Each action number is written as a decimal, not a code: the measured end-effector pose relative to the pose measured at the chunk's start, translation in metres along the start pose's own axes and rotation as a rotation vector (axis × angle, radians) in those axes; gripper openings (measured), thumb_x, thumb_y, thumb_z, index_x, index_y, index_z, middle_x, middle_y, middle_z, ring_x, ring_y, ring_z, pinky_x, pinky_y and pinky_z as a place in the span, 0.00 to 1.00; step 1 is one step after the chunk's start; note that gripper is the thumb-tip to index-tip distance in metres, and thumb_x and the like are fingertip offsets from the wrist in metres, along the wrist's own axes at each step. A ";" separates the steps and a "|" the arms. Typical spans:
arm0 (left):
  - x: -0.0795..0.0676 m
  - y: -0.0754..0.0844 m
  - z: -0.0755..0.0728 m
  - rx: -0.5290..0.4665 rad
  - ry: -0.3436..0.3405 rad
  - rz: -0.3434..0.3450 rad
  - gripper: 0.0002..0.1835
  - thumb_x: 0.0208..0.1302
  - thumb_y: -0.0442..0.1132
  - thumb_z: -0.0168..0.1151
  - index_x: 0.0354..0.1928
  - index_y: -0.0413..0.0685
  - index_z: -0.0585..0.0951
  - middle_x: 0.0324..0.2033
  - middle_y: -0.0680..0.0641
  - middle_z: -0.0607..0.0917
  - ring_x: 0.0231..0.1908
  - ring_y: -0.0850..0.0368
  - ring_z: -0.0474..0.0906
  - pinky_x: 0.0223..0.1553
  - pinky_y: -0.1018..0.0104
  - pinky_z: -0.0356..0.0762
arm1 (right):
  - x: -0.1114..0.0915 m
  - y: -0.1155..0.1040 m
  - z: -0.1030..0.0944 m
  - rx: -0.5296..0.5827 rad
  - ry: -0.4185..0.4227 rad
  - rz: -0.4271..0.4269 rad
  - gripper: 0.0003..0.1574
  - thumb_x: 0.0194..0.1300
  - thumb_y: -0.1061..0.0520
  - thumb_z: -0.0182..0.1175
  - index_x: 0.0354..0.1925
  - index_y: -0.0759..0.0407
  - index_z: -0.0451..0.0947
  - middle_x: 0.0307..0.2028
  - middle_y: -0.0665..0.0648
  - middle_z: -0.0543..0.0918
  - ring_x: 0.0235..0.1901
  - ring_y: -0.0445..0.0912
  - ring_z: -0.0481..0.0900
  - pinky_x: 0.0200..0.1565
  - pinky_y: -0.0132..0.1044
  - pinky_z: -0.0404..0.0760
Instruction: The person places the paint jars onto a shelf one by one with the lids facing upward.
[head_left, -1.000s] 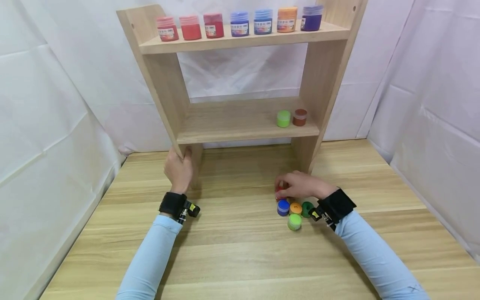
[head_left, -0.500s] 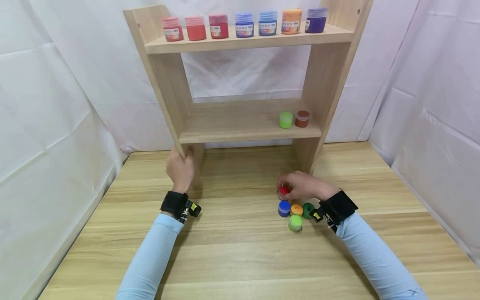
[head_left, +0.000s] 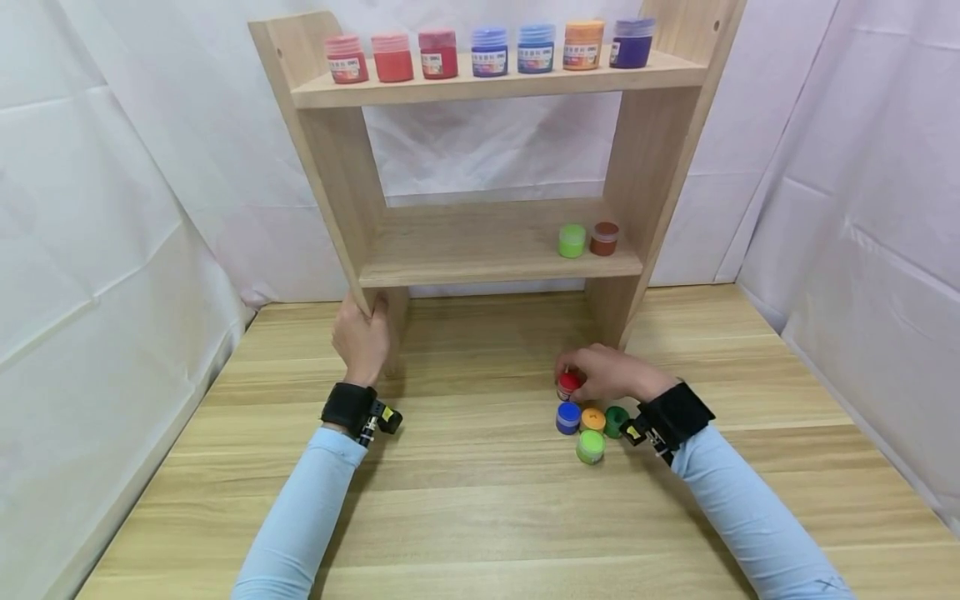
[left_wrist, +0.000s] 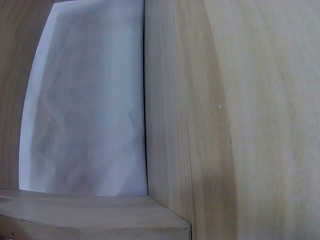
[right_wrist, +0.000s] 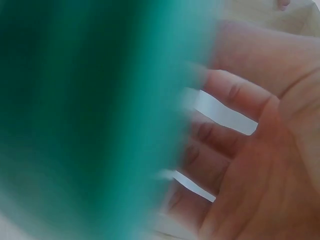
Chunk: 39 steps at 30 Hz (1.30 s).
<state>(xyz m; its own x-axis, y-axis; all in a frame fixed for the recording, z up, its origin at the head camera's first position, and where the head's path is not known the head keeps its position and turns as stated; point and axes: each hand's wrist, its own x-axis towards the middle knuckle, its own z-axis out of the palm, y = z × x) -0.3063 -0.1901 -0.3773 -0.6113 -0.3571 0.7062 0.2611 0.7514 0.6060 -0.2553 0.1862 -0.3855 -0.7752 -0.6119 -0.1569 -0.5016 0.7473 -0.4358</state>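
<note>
My left hand (head_left: pixel 362 339) grips the lower left side panel of a wooden shelf unit (head_left: pixel 498 268). The left wrist view holds only shelf boards and white cloth, without the hand. On the table by the shelf's right foot, a small red paint jar (head_left: pixel 567 384) stands between the thumb and fingers of my right hand (head_left: pixel 606 372). Just in front of it sit a blue jar (head_left: pixel 568 417), an orange jar (head_left: pixel 593 420), a dark green jar (head_left: pixel 616 421) and a light green jar (head_left: pixel 591 447). A blurred green jar (right_wrist: pixel 100 110) hides the right fingertips in the right wrist view.
Along the top shelf (head_left: pixel 495 87) runs a row of several red, blue, orange and purple paint jars. The middle shelf carries a light green jar (head_left: pixel 572 241) and a brown jar (head_left: pixel 604 238) at its right end. White cloth (head_left: pixel 862 208) encloses the table (head_left: pixel 480 517).
The head view has shifted a little. The right fingers have moved slightly around the red jar, so more of its lid shows. My left hand keeps its hold on the shelf.
</note>
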 end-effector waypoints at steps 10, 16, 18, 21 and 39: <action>0.000 0.002 -0.002 0.005 -0.006 -0.002 0.11 0.63 0.46 0.58 0.29 0.47 0.74 0.24 0.48 0.76 0.24 0.51 0.71 0.20 0.55 0.60 | 0.001 0.004 0.002 0.017 0.013 0.001 0.20 0.53 0.57 0.70 0.45 0.51 0.76 0.35 0.49 0.77 0.34 0.46 0.72 0.36 0.37 0.74; 0.001 0.001 -0.002 0.015 -0.003 -0.002 0.12 0.63 0.46 0.58 0.28 0.46 0.74 0.23 0.48 0.75 0.24 0.50 0.71 0.20 0.54 0.60 | 0.002 0.005 0.002 0.044 0.024 0.017 0.23 0.53 0.55 0.70 0.47 0.52 0.73 0.36 0.49 0.78 0.35 0.46 0.73 0.38 0.37 0.74; 0.001 0.001 -0.002 0.018 -0.002 -0.001 0.12 0.63 0.46 0.58 0.28 0.46 0.73 0.22 0.48 0.74 0.23 0.50 0.71 0.20 0.54 0.60 | 0.003 0.006 0.003 0.040 0.028 0.018 0.23 0.53 0.54 0.70 0.46 0.51 0.73 0.36 0.48 0.78 0.34 0.45 0.73 0.38 0.36 0.74; 0.001 0.001 -0.001 0.016 -0.006 0.000 0.12 0.63 0.46 0.58 0.28 0.47 0.74 0.23 0.48 0.74 0.24 0.50 0.71 0.20 0.54 0.61 | 0.004 0.007 0.004 0.026 0.036 0.005 0.21 0.53 0.53 0.70 0.44 0.50 0.74 0.34 0.48 0.77 0.33 0.45 0.73 0.37 0.37 0.73; 0.001 0.001 -0.002 0.001 -0.018 0.002 0.10 0.64 0.46 0.57 0.31 0.47 0.75 0.24 0.49 0.76 0.24 0.52 0.72 0.20 0.57 0.61 | 0.005 0.005 0.005 0.017 0.094 -0.044 0.16 0.54 0.56 0.70 0.40 0.48 0.75 0.32 0.46 0.78 0.30 0.43 0.75 0.34 0.35 0.74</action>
<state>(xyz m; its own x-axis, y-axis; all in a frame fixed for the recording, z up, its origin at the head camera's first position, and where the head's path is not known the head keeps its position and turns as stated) -0.3049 -0.1906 -0.3751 -0.6239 -0.3459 0.7008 0.2614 0.7527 0.6042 -0.2595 0.1855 -0.3926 -0.7857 -0.6162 -0.0539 -0.5299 0.7154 -0.4554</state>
